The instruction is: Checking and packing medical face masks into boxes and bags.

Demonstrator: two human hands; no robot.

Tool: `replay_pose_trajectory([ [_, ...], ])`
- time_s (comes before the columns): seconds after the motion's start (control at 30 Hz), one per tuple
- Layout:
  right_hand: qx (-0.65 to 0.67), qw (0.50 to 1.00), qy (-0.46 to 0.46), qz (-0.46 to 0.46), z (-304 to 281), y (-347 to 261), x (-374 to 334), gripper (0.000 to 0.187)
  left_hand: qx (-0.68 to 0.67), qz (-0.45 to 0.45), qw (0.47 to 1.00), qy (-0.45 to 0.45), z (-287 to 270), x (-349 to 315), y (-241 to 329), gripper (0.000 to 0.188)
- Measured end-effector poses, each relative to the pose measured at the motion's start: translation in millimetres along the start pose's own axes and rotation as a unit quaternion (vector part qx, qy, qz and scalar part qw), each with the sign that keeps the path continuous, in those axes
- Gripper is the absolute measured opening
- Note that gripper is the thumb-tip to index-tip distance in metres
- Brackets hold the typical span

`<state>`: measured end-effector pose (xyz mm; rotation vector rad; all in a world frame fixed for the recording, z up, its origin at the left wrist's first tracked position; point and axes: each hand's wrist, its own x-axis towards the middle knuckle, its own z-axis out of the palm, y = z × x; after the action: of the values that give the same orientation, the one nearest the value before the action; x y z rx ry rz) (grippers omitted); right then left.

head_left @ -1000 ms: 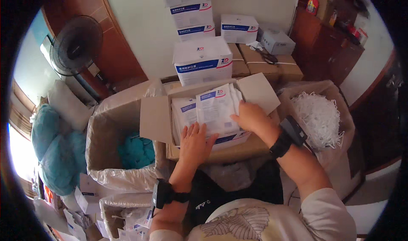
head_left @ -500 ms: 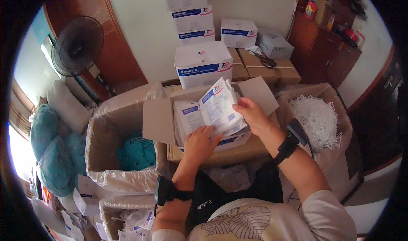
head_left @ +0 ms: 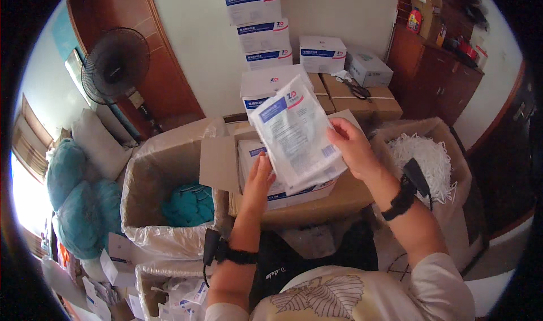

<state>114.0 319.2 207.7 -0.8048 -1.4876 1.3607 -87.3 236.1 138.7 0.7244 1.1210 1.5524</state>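
Several flat white packets (head_left: 294, 131) with a blue label band are held together as a tilted bundle. My right hand (head_left: 352, 148) grips their right edge, thumb on the front face. My left hand (head_left: 259, 178) is closed at their lower left edge, its fingers partly hidden behind them. Below the bundle is a white carton (head_left: 302, 199) with its flaps spread out. More of the same packets (head_left: 249, 151) stand inside it, mostly covered by the bundle.
On the left, a plastic-lined box (head_left: 164, 233) holds teal pieces (head_left: 189, 204). White ear-loop-like strips (head_left: 421, 162) fill a box at right. Closed white cartons (head_left: 260, 35) are stacked at the back. A black fan (head_left: 116, 66) stands far left; lower left, another box (head_left: 153, 298) contains packets.
The bundle has risen out of the carton toward me and now faces me more squarely. My left hand has gone from lying on the packets to holding their left edge.
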Motion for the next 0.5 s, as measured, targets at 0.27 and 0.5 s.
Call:
replay_pose_trajectory([
  [0.27, -0.211, 0.964, -0.124, -0.102, 12.7, -19.6, -92.4, 0.031, -0.281, -0.002, 0.960, 0.001, 8.9, -72.5, -13.6, 0.048],
  [0.5, -0.314, 0.928, -0.199, 0.008, 11.4, 46.1, -133.5, 0.030, -0.323, -0.008, 0.944, 0.068, -14.0, -133.8, -67.5, 0.048],
])
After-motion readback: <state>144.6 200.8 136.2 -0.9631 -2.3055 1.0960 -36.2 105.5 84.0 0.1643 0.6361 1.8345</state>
